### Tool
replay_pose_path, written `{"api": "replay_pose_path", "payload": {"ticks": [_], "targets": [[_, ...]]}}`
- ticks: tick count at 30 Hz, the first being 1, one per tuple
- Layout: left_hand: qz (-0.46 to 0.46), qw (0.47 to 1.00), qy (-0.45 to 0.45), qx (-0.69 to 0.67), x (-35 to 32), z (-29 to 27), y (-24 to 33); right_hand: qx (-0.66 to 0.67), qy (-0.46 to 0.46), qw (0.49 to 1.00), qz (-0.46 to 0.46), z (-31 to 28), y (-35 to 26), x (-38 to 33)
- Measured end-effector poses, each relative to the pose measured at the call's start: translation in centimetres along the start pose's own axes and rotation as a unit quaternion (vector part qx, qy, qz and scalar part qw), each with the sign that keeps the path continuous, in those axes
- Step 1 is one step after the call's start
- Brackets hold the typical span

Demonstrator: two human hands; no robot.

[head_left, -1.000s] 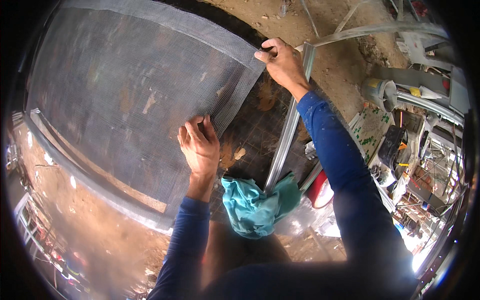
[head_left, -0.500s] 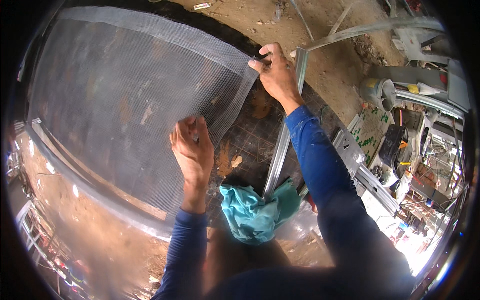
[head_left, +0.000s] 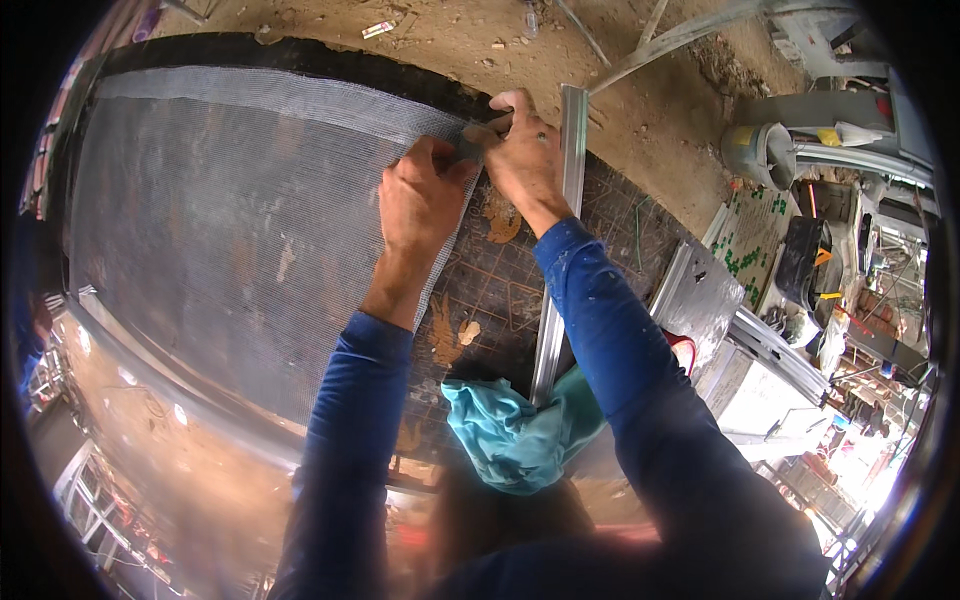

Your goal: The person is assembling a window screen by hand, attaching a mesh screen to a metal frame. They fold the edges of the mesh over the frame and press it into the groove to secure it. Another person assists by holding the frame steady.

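Side by side, the left hand (head_left: 418, 200) and right hand (head_left: 525, 160) reach forward, fingers curled, at the far right corner of the mesh (head_left: 240, 200), spread over the board (head_left: 505, 285); contact is obscured; whether either pinches, I cannot tell.

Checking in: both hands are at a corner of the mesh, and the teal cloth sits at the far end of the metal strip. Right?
Not quite. The head view shows the teal cloth at the near end of the metal strip; the left hand and right hand are at a corner of the mesh.
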State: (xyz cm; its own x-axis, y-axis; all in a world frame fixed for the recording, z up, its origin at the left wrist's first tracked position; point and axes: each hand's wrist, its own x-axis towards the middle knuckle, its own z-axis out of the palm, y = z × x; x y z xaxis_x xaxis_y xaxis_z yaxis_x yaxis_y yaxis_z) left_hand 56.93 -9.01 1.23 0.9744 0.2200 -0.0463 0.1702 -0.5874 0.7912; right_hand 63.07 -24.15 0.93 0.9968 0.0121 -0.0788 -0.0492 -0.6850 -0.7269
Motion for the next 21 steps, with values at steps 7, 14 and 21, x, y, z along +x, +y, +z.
{"api": "replay_pose_path", "payload": {"ticks": [7,14,21], "targets": [[-0.034,0.999,0.005,-0.011,0.1,0.3,0.2,0.006,0.072,0.997,-0.036,0.9,0.3,-0.5],[0.006,0.999,0.028,0.018,0.0,0.4,0.7,-0.012,0.051,0.997,0.055,0.8,0.2,0.6],[0.007,0.999,0.025,0.046,0.4,0.3,0.4,-0.004,0.002,0.998,0.069,-0.5,-1.0,0.2]]}}
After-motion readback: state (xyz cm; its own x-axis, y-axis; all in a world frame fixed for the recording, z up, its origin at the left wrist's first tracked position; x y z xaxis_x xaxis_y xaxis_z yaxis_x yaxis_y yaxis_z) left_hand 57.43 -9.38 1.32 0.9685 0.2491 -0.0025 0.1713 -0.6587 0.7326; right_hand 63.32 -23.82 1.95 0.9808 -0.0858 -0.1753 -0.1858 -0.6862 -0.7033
